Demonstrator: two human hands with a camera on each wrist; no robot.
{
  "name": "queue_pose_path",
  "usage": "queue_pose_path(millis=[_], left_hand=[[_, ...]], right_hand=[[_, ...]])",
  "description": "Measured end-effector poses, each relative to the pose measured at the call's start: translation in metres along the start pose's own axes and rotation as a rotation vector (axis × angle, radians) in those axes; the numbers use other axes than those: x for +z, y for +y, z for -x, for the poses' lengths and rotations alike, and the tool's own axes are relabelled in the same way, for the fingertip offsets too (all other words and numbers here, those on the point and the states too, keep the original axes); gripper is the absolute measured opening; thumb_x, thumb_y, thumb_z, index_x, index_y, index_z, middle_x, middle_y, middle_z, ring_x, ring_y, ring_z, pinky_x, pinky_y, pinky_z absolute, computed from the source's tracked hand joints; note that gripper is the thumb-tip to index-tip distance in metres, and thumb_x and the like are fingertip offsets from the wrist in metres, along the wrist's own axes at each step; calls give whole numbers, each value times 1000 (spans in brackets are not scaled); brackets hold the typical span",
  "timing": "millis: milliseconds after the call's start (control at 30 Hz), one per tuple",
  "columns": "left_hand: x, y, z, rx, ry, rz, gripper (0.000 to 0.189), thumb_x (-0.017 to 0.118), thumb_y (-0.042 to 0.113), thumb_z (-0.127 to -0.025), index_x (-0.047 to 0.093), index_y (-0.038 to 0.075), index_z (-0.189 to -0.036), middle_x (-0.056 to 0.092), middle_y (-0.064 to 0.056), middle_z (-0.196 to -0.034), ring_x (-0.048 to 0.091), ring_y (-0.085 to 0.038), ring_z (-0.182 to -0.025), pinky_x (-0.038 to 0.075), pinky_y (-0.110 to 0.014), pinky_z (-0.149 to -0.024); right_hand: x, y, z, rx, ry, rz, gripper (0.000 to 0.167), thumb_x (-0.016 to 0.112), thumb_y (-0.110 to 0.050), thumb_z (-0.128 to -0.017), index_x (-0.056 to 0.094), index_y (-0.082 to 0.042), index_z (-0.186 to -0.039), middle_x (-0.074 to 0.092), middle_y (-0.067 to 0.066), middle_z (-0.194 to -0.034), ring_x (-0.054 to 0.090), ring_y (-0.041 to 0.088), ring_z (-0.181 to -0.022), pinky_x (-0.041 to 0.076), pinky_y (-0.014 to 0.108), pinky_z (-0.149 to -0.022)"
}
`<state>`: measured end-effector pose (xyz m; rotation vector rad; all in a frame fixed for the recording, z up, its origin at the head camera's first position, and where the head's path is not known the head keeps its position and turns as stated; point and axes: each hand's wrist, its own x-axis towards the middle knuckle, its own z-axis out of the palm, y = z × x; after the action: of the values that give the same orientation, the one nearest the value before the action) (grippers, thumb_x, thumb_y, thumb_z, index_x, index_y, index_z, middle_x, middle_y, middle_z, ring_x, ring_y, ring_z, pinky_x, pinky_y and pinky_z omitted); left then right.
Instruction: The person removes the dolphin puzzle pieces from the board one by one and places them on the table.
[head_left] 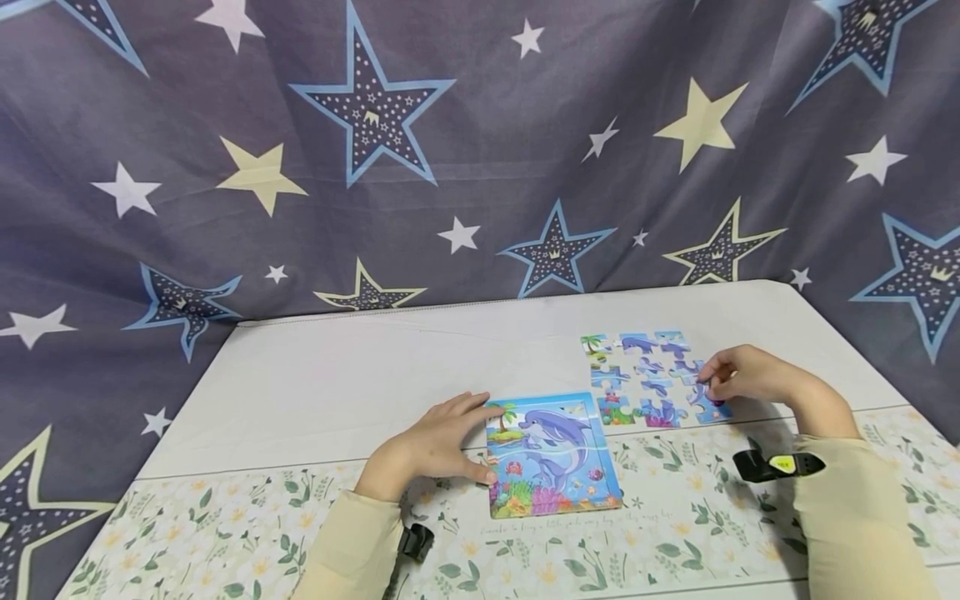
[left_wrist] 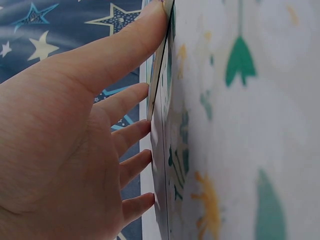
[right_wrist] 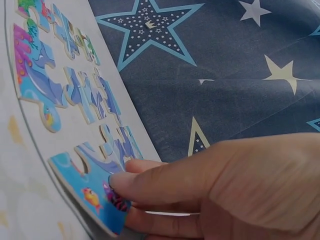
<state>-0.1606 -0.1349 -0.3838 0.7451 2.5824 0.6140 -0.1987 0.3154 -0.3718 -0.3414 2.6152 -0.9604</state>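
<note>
A dolphin puzzle board (head_left: 558,454) lies flat on the table, its printed picture showing a dolphin, a palm tree and coral. My left hand (head_left: 435,437) rests at the board's left side with fingers spread; in the left wrist view the thumb (left_wrist: 150,25) and fingertips touch its edge. Right of the board, loose puzzle pieces (head_left: 660,414) are laid out in rows with gaps between them. My right hand (head_left: 757,379) pinches the near right corner puzzle piece (right_wrist: 82,185), which carries an orange fish, thumb on its printed face and fingers at its edge.
The white table (head_left: 360,375) has a flowered cover strip (head_left: 675,533) along its near part. A dark star-patterned curtain (head_left: 480,167) hangs behind and beside the table. Black straps (head_left: 776,465) sit at both wrists.
</note>
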Motion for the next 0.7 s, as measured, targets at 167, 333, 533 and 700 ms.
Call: queue_pose_path(millis=[167, 333, 533, 700], left_hand=[[-2, 2, 1, -10, 4, -4, 89, 82, 44, -79, 39, 21, -153, 20, -6, -163, 12, -32, -150, 11, -58, -119], [-4, 7, 2, -22, 13, -25, 87, 81, 40, -80, 39, 21, -154, 21, -6, -163, 13, -32, -150, 12, -56, -119], [-6, 17, 5, -42, 28, -106, 84, 80, 38, -82, 40, 19, -153, 24, -9, -162, 14, -33, -150, 10, -54, -120], [-8, 22, 8, -43, 33, -138, 80, 78, 38, -85, 41, 19, -153, 26, -9, -161, 14, -34, -150, 10, -55, -120]], right_hand=[[-1, -2, 0, 22, 2, -5, 24, 70, -1, -86, 62, 15, -102, 60, 3, -78, 56, 18, -68, 50, 30, -61], [-3, -3, -3, 17, 19, 14, 24, 70, -2, -86, 63, 15, -101, 60, 4, -78, 55, 17, -68, 50, 30, -61], [-4, -6, -3, 13, 75, 68, 21, 67, -4, -88, 64, 13, -101, 63, 6, -81, 55, 17, -71, 49, 31, -63], [-5, -12, -2, 0, 111, 74, 23, 60, -7, -95, 63, 13, -107, 66, 10, -88, 61, 19, -77, 53, 34, -68]])
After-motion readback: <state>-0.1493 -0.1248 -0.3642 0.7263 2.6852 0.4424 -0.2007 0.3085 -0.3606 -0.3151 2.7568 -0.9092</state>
